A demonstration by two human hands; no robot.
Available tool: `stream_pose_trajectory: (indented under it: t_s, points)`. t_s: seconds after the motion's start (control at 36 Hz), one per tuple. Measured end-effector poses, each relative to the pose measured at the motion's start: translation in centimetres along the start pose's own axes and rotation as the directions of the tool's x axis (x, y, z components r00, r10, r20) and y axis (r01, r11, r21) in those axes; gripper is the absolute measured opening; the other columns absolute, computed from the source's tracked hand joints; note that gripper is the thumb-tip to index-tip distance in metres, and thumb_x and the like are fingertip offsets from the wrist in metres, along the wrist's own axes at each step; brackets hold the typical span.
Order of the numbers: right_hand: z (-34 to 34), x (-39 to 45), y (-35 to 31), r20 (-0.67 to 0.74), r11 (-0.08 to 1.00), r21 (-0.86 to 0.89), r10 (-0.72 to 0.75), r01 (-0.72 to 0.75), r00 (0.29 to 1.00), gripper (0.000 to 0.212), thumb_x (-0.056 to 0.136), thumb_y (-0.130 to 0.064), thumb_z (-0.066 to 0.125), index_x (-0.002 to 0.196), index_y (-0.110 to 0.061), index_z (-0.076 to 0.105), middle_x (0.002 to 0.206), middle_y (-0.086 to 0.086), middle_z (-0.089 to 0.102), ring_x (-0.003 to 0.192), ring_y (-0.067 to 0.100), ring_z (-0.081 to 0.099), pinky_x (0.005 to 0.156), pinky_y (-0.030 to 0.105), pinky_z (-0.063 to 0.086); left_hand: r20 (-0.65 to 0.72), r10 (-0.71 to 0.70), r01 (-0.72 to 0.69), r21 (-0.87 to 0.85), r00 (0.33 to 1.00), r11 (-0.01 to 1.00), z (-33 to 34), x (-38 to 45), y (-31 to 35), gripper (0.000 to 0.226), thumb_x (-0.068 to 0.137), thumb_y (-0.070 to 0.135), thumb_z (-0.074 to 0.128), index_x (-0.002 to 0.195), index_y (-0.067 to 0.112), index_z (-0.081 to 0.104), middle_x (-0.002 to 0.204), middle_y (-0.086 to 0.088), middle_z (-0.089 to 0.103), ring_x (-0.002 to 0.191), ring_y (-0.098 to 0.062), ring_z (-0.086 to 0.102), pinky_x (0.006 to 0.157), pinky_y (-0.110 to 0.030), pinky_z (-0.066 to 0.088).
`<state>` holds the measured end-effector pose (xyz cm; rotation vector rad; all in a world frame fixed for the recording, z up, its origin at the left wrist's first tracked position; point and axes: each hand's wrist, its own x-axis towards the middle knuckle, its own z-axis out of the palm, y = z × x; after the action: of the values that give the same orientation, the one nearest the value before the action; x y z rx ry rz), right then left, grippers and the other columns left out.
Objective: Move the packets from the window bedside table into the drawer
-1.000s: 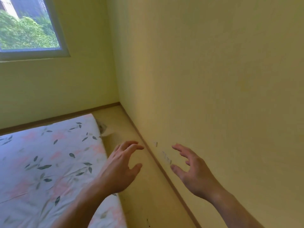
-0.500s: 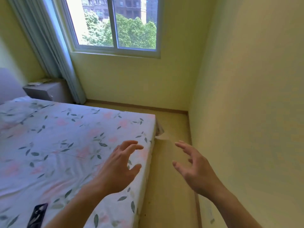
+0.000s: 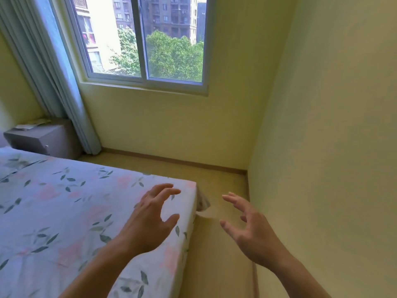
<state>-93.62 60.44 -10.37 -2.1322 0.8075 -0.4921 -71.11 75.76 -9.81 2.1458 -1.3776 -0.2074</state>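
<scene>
A grey bedside table (image 3: 43, 138) stands far off at the left, under the window and beside the curtain. Pale flat packets (image 3: 32, 124) lie on its top, too small to count. A small knob shows on its front; the drawer looks closed. My left hand (image 3: 150, 220) hovers over the bed's near corner, fingers spread, holding nothing. My right hand (image 3: 249, 229) floats over the floor strip by the right wall, also spread and empty. Both hands are far from the table.
A bed with a floral sheet (image 3: 75, 211) fills the lower left. A narrow strip of wooden floor (image 3: 214, 254) runs between the bed and the yellow wall (image 3: 333, 147), then along the window wall to the table. A blue-grey curtain (image 3: 53, 72) hangs left of the window (image 3: 146, 39).
The view has swung left from the right wall toward the window, bringing the bedside table and curtain into sight. Both hands keep the same spread pose in front of me.
</scene>
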Motion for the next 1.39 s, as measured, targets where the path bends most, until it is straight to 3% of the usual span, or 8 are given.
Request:
stream_pose_trajectory:
  t_s: [0.14, 0.36, 0.67, 0.86, 1.03, 1.28, 1.39]
  points:
    - [-3.4, 8.9, 4.4, 0.003, 1.0, 0.005, 0.018, -0.018, 1.0, 0.058, 0.09, -0.039, 0.071, 0.141, -0.048, 0.046, 0.153, -0.03, 0.036, 0.141, -0.007, 0.034, 0.121, 0.037, 0.033, 0.013, 0.036, -0.037, 0.032, 0.999, 0.999, 2.8, 9.7, 0.8, 0.055, 0.09, 0.038, 0.069, 0.14, 0.042, 0.046, 0.15, 0.023, 0.034, 0.135, -0.003, 0.037, 0.107, -0.018, 0.031]
    - [-7.1, 24.6, 10.7, 0.08, 0.999, 0.024, -0.036, 0.034, 0.996, 0.06, 0.089, -0.042, 0.07, 0.142, -0.051, 0.042, 0.152, -0.031, 0.035, 0.141, -0.003, 0.035, 0.119, 0.041, 0.036, -0.069, -0.13, 0.132, 0.024, 0.989, 0.991, 6.3, 22.7, -0.5, 0.052, 0.089, 0.036, 0.071, 0.135, 0.042, 0.049, 0.148, 0.021, 0.038, 0.133, -0.008, 0.042, 0.107, -0.026, 0.04]
    - [-7.9, 44.9, 10.0, 0.359, 0.977, 0.069, -0.215, 0.204, 0.908, 0.06, 0.09, -0.04, 0.071, 0.143, -0.047, 0.042, 0.152, -0.032, 0.034, 0.141, -0.002, 0.035, 0.119, 0.041, 0.035, -0.271, -0.384, 0.405, 0.022, 0.883, 0.914, 5.3, 33.0, -3.8, 0.054, 0.088, 0.039, 0.072, 0.136, 0.043, 0.048, 0.148, 0.025, 0.037, 0.133, -0.001, 0.038, 0.11, -0.032, 0.038]
    - [-7.4, 57.8, 12.5, 0.412, 0.966, 0.052, -0.252, 0.253, 0.876, 0.059, 0.09, -0.039, 0.071, 0.141, -0.049, 0.044, 0.152, -0.036, 0.032, 0.14, -0.008, 0.033, 0.121, 0.039, 0.033, -0.3, -0.475, 0.493, -0.016, 0.828, 0.87, 7.3, 42.1, -9.6, 0.053, 0.088, 0.038, 0.071, 0.137, 0.041, 0.049, 0.145, 0.026, 0.038, 0.133, -0.002, 0.039, 0.11, -0.03, 0.037]
    - [-8.6, 68.8, 14.7, 0.404, 0.967, 0.001, -0.234, 0.255, 0.884, 0.056, 0.089, -0.04, 0.071, 0.139, -0.05, 0.048, 0.149, -0.037, 0.036, 0.138, -0.012, 0.034, 0.12, 0.037, 0.035, -0.25, -0.485, 0.476, -0.102, 0.838, 0.874, 9.5, 54.8, -13.4, 0.051, 0.088, 0.033, 0.07, 0.135, 0.041, 0.051, 0.143, 0.025, 0.039, 0.132, -0.002, 0.04, 0.105, -0.019, 0.031]
    - [-10.9, 83.6, 16.9, 0.355, 0.988, 0.003, -0.148, 0.157, 0.923, 0.053, 0.091, -0.035, 0.072, 0.137, -0.047, 0.05, 0.149, -0.032, 0.039, 0.136, -0.005, 0.042, 0.116, 0.032, 0.04, -0.206, -0.335, 0.304, -0.171, 0.919, 0.937, 10.1, 74.8, -14.7, 0.05, 0.087, 0.031, 0.069, 0.133, 0.037, 0.053, 0.144, 0.024, 0.039, 0.132, 0.0, 0.038, 0.109, -0.021, 0.033]
    - [-9.2, 91.1, 17.7, 0.387, 0.988, 0.017, -0.15, 0.156, 0.91, 0.052, 0.091, -0.033, 0.073, 0.136, -0.047, 0.052, 0.149, -0.031, 0.04, 0.134, -0.006, 0.043, 0.114, 0.027, 0.04, -0.175, -0.339, 0.319, -0.134, 0.924, 0.938, 10.5, 81.1, -17.7, 0.05, 0.088, 0.033, 0.069, 0.136, 0.036, 0.052, 0.146, 0.023, 0.037, 0.134, 0.0, 0.034, 0.111, -0.022, 0.032]
